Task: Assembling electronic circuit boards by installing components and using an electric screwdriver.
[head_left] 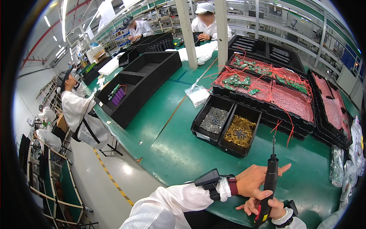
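A black electric screwdriver (272, 173) stands almost upright before me, its thin bit pointing away and a red and yellow patch near its lower end. Around that lower end my right hand (279, 210) is closed, its thumb on the body and fingers curled past the left side. My left hand (249, 181) lies against the middle of the body, with the index finger stretched out behind it and the thumb at its side. The other left fingers are mostly hidden. Beyond the bit are a bin of silver screws (214, 120) and a bin of brass-coloured standoffs (240, 131).
Black trays with pink bubble wrap, green circuit boards and red wires (272, 91) stand at the right. A long black case (141, 84) holds purple cells (118, 97) at the left. A clear plastic bag (197, 94) lies between. Co-workers (206, 24) sit across the green table (171, 158).
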Demonstrator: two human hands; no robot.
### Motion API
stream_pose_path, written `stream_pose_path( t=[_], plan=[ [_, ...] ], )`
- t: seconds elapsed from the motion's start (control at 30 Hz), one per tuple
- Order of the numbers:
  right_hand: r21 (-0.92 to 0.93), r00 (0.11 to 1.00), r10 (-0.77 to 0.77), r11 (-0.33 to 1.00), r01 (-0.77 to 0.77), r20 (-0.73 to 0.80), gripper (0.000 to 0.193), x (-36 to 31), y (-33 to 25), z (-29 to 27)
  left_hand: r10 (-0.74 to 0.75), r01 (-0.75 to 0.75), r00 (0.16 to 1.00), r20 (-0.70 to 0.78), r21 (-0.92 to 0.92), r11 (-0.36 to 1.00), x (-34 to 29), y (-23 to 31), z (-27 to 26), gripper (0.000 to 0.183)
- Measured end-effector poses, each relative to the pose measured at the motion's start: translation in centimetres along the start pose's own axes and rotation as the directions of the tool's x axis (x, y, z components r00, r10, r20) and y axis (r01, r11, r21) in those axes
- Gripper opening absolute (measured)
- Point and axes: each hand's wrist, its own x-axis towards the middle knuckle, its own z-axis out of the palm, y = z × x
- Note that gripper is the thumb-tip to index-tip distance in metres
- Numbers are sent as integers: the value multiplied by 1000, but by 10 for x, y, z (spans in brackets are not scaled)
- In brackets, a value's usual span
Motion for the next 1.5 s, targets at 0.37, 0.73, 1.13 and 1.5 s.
stream_pose_path(
  t=[0.37, 0.73, 1.13, 1.5],
  plan=[
    [-66, 998, -57, 996, 58, 20, 52, 7, -3, 5, 14, -14, 999, -32, -10, 1000, -3, -4, 3, 102],
    [-12, 998, -8, 1000, 7, -67, 63, 3, -3, 5, -10, 10, 1000, -16, -24, 1000, -2, 0, 1, 99],
    [-141, 996, -48, 989, 38, -70, 60, 5, -8, 11, -6, 6, 1000, -10, 8, 1000, -1, 0, 2, 98],
    [-132, 993, 21, 991, -36, -116, 60, 5, -11, 14, -13, 13, 1000, 6, -14, 1000, -1, 4, -2, 96]
  ],
)
